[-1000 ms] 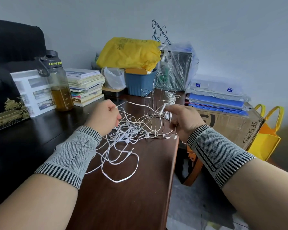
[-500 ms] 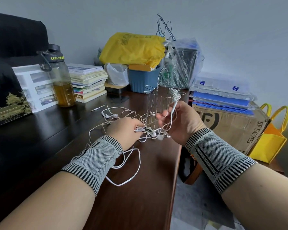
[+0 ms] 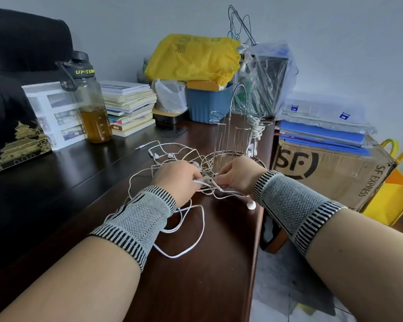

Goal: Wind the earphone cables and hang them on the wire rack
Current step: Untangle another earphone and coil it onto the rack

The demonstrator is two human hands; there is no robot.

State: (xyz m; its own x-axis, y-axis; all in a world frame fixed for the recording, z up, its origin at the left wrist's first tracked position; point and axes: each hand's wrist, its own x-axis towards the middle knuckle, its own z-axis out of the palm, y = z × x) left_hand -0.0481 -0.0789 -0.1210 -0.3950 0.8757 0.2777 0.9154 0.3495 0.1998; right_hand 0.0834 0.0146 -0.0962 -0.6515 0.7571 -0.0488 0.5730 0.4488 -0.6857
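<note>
Mid-frame, left hand [image 3: 176,180] and right hand [image 3: 239,174] both pinch tangled earphone cables [image 3: 184,228]; wire rack [image 3: 236,140] stands just behind, one wound bundle [image 3: 256,126] hung.

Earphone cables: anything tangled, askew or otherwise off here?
Yes. The earphone cables lie in a loose tangle on the table, with both the left hand and the right hand pinching strands at the knot. One wound bundle already hangs on the wire rack. No spill or damage visible.
</note>
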